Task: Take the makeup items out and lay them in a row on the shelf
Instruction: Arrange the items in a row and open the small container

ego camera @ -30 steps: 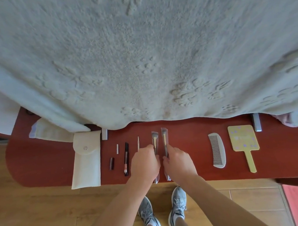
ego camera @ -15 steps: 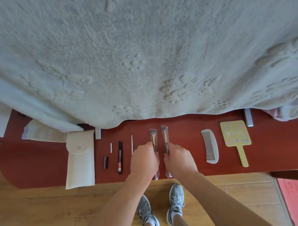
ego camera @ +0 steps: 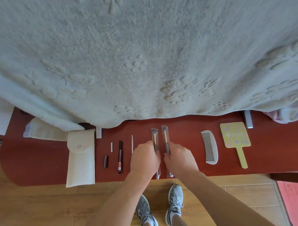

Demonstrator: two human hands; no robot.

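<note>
Two makeup brushes in clear sleeves, parallel and just apart at the middle of the red-brown shelf (ego camera: pixel 31 164), bristles toward the back edge, sleeve ends at the front edge. Knuckles up, the left hand (ego camera: pixel 145 158) with fingers curled, pinching the left brush (ego camera: pixel 154 139) at its handle. Likewise curled, the right hand (ego camera: pixel 180 158), fingers pinching the right brush (ego camera: pixel 165 136) at the handle. Both hands close together, low over the shelf.

Toward the left end of the row: a thin pale tool (ego camera: pixel 132 143) just beside the left hand, then a black pen (ego camera: pixel 120 156), a small white stick (ego camera: pixel 111 146) with a dark lipstick tube (ego camera: pixel 105 161) nearer the front edge, and a cream pouch (ego camera: pixel 80 159), flap down, bottom end at the front edge.

Toward the right end, well apart from the brushes: a pale comb (ego camera: pixel 209 147) and a yellow hand mirror (ego camera: pixel 235 137), handle toward the front edge.

Draped over the back edge, a grey-white textured blanket (ego camera: pixel 138 50). Below the front edge, wood floor and grey trainers (ego camera: pixel 147 215).
</note>
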